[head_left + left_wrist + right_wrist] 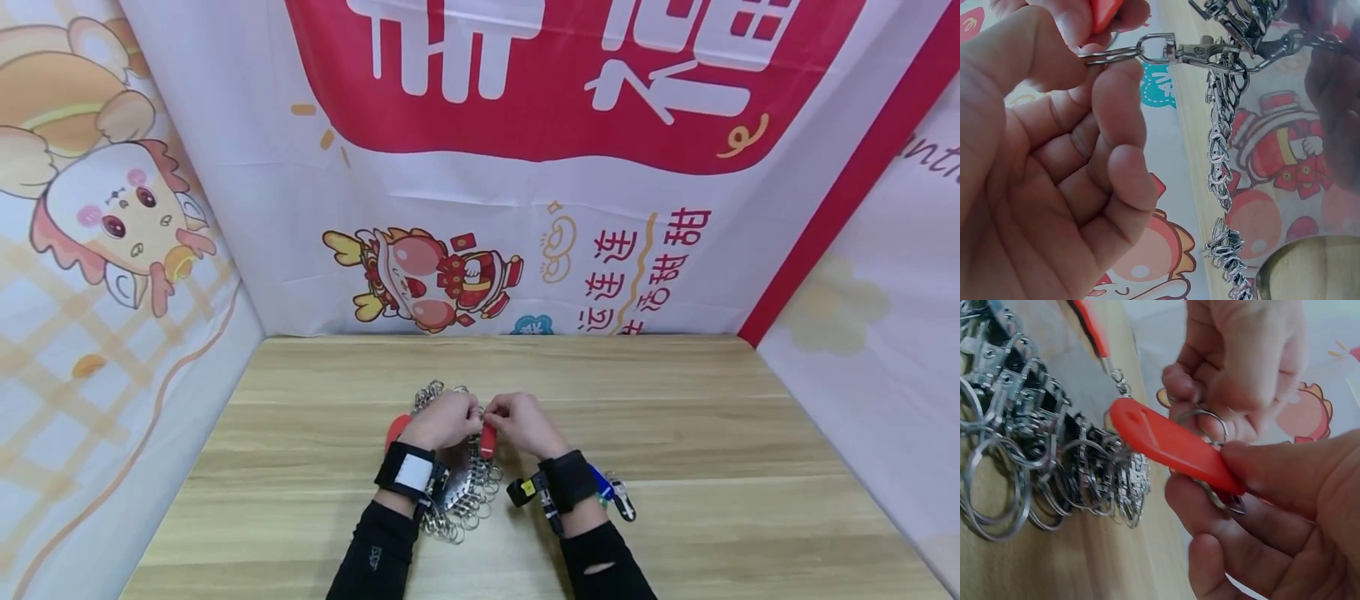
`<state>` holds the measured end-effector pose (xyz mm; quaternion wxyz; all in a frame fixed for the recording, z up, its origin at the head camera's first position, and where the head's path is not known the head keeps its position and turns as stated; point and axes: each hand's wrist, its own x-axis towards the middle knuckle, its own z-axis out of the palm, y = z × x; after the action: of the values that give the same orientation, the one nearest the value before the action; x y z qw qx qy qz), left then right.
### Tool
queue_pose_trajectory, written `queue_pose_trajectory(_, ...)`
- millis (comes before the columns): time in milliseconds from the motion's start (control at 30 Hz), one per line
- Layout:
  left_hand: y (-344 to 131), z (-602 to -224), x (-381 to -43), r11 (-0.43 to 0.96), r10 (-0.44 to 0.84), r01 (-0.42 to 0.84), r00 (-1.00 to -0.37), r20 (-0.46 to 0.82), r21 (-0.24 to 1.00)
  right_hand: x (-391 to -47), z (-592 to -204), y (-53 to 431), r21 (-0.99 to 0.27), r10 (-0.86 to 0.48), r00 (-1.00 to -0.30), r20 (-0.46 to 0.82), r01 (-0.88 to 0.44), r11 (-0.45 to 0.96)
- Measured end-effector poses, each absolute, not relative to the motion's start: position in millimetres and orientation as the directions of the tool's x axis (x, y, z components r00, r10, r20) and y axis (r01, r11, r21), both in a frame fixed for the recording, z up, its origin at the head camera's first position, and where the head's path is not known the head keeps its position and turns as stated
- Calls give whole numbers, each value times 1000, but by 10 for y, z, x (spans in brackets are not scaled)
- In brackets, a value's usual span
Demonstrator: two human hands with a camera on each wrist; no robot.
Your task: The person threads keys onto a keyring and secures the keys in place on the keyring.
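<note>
In the head view my left hand is over a shiny metal plate edged with many snap clasps and rings. Its thumb and forefinger pinch a split key ring, which joins a swivel snap clasp at the plate's edge. My right hand is close beside it, pinching a red plastic tag between thumb and fingers. A small metal piece shows under the tag, partly hidden by the fingers. The ring's contact with the tag is unclear.
Rows of clasps with rings hang at the plate's edge. Another red piece lies left of my left hand. A blue strap with a metal clip lies by the right wrist. Printed cloth walls surround the wooden table.
</note>
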<state>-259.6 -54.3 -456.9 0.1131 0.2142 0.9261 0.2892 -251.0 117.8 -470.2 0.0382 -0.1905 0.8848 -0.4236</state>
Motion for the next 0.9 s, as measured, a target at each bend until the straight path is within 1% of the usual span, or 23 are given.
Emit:
queue_pose_trajectory(100, -538, -4561, -2590, 747, 458, 334, -885, -81, 575, -2508, -4725, 1144, -748, -342, -931, 124, -314, 585)
queue_pose_trajectory(333, -512, -4534, -2591, 774, 446, 331, -890, -93, 539, -2504, -4746, 1085, -719, -282, -948, 148, -299, 627)
queue_pose_trajectory(633, -465, -4558, -2606, 823, 429, 369, -902, -48, 432, -2476, -4707, 1052, -691, -297, -938, 177, -333, 642)
queue_pose_trajectory(900, -421, -4550, -2581, 830, 427, 390, -904, -6, 398, -2481, -4714, 1039, -667, -266, -942, 203, -332, 667)
